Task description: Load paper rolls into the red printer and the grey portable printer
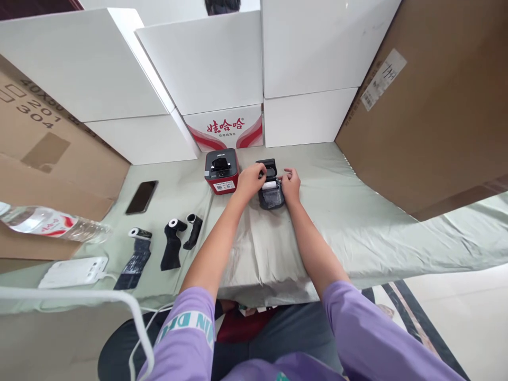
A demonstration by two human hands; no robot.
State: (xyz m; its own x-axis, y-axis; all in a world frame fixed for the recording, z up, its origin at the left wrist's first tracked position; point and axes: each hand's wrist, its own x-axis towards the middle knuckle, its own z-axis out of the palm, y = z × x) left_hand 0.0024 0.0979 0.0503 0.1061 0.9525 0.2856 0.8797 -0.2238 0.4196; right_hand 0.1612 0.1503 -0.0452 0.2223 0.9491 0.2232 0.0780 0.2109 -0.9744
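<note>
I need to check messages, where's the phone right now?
In the head view, the phone lies flat on the table's left side, left of the red printer.

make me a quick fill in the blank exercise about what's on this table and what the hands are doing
1. Both hands, left hand and right hand, are on a small black printer whose lid is ____.
2. The box just to the left of that printer is ____ in colour.
3. The phone lies with its screen ____.
4. The water bottle at the left edge lies on its ____.

Missing words: open; red; dark; side
</note>
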